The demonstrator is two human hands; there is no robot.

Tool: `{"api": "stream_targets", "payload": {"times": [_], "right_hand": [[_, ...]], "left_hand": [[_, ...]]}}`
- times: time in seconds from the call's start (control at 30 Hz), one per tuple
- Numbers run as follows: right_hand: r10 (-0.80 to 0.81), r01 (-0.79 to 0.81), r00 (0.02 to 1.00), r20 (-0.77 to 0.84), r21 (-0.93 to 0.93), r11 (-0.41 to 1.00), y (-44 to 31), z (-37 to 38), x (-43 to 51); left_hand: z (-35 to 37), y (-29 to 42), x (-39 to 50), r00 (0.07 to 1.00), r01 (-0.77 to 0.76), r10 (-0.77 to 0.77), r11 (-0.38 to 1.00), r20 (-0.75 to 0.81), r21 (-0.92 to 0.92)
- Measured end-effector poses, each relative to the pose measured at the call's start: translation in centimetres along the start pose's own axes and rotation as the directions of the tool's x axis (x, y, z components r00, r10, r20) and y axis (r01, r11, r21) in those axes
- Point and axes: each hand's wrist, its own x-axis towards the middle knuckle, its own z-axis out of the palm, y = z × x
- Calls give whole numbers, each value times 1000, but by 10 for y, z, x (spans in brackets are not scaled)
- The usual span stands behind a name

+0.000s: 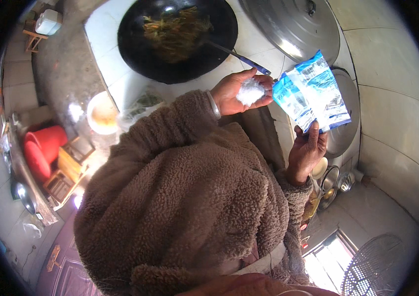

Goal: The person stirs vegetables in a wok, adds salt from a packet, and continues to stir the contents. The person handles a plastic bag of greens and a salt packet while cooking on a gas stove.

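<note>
Cupped palm-up, my left hand (228, 90) holds a small heap of white granules (251, 91) that look like salt. My right hand (308, 150) pinches the lower end of a blue and white plastic packet (313, 94) between thumb and fingers. The packet's other end tilts toward the left hand, close to its fingertips. Beyond the left hand, a black wok (135, 48) contains cooked brownish-green strips of food (178, 31). A utensil with a blue-tipped handle (254, 63) leans out over the wok's rim, ending just above my left fingers.
A large metal lid (302, 26) lies right of the wok on the white-tiled stove top (102, 33); another lid (342, 129) is behind the packet. A white basin (102, 113) stands lower left, near a red plastic container (44, 148). Bowls (329, 179) and a perforated strainer (372, 266) are at right.
</note>
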Motion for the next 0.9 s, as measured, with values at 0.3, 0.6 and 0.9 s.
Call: {"api": "stream_targets", "payload": {"times": [0.3,0.6,0.9], "right_hand": [[102,-102,995,-20,-8,995,6,19,2],[134,-136,988,-72,-26,990,7,21,3],[387,-386,922,34,173,906,12,5,4]], "left_hand": [[-24,150,-33,832,-506,555,770,-16,390],[18,234,-68,242,225,770,-637,591,737],[-32,226,-56,635,652,746,-657,201,380]]}}
